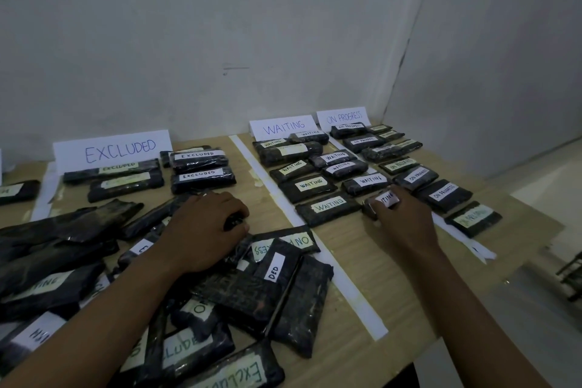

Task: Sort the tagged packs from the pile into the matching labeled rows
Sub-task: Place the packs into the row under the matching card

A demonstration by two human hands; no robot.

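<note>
A pile of dark wrapped packs with paper tags lies at the front left of the wooden table. My left hand rests on the pile, fingers curled around a dark pack. My right hand grips a pack tagged WAITING at the near end of the WAITING row, beside another WAITING pack. Standing paper signs read EXCLUDED, WAITING and ON PROGRESS. Tagged packs lie in rows before each sign.
White tape strips divide the rows. The ON PROGRESS row runs along the table's right edge. White walls close the back and right. Another pack lies at the far left, and a dark rack stands on the floor at right.
</note>
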